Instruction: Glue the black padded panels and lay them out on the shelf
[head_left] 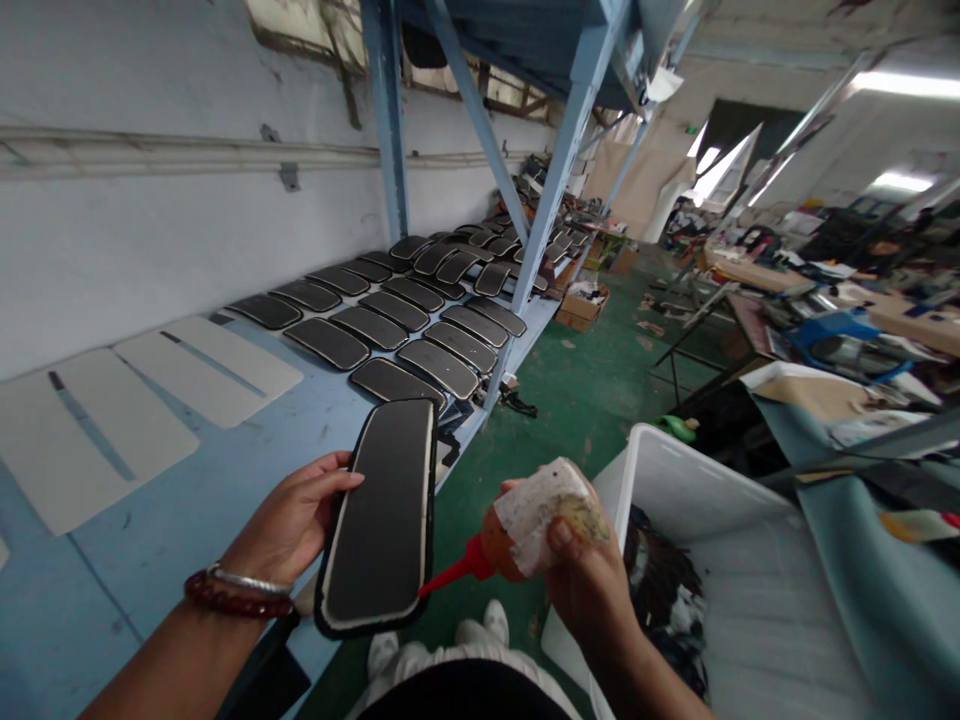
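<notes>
A long, dark panel with rounded corners (386,510) is held tilted in front of me by my left hand (300,515). My left thumb lies on its face, and the fingers go behind its left edge, partly hidden. A pale line runs around the panel just inside its black rim. My right hand (581,560) is wrapped round an orange squeeze bottle (504,545) with a stained white wrapping. The bottle points down and left, and its red nozzle tip (431,588) meets the panel's lower right edge.
Rows of similar dark panels (394,310) cover the blue table (262,450) along the wall. Pale flat sheets (82,430) lie at its left. Blue posts (551,160) rise at the table edge. A white bin (750,560) with dark scraps stands on my right, near a cluttered bench.
</notes>
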